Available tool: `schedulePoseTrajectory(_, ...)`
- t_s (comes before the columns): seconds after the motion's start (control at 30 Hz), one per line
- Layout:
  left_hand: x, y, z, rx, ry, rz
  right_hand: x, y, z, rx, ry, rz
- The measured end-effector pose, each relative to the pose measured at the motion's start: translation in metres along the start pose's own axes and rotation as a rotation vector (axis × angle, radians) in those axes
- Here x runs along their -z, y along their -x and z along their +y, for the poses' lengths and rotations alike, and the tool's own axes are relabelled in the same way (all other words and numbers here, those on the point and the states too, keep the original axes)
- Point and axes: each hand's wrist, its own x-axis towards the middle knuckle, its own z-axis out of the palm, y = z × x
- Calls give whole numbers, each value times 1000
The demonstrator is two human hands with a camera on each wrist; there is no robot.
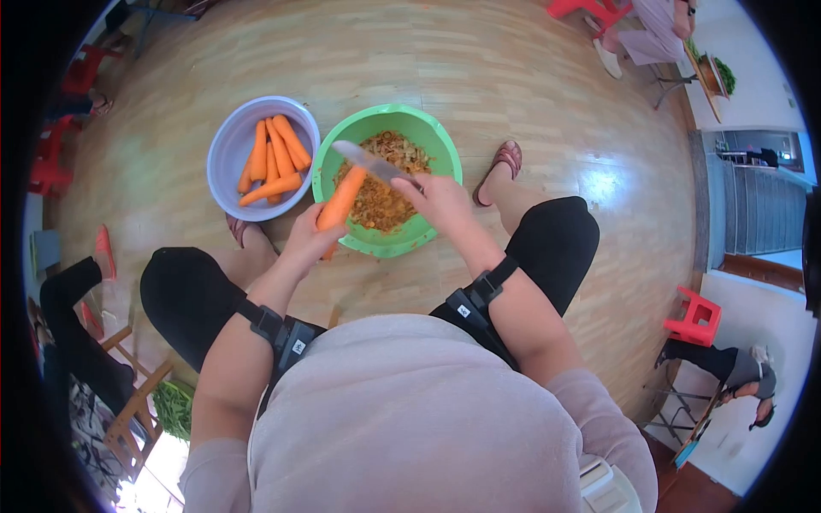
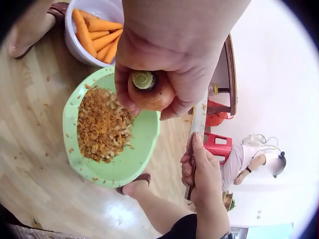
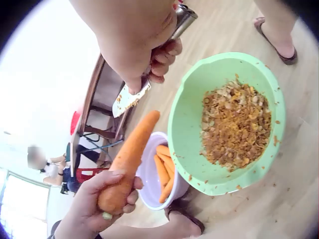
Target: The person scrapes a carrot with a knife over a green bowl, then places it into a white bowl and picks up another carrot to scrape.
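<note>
A large carrot is gripped at its thick end by the left hand, its tapered end pointing out over the green basin. The right hand holds a knife by its handle, the blade above the basin. In the right wrist view bits of orange cling to the blade, which stands apart from the carrot. Chopped orange and pale pieces lie in the basin. The left wrist view shows the carrot's green stem end between the fingers.
A lavender basin with several whole carrots stands on the floor left of the green one. The person's sandalled feet are beside the basins. Red stools, tables and other people are around the room's edges.
</note>
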Motion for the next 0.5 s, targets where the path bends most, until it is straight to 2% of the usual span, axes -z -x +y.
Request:
schedulePoseTrajectory(0.1, 1, -1, 0, 19, -41, 23, -11, 9, -11, 114, -12, -110)
schedulePoseTrajectory(0.23, -2, -1, 1, -36, -43, 22, -17, 14, -11, 120, 16, -154)
schedulePoseTrajectory(0.33, -2, 0, 4, -85, -40, 17, -16, -1, 7, 66, 29, -60)
schedulePoseTrajectory(0.4, 0, 2, 4, -97, -30, -5, -8, -7, 21, -102, 68, 3)
schedulePoseTrajectory(0.43, 0, 2, 3, -120, -45, 3, -8, -6, 28, -105, 68, 14)
schedulePoseTrajectory(0.5, 0, 0, 3, -152, -59, 15, -6, -11, 34, -226, 74, -2)
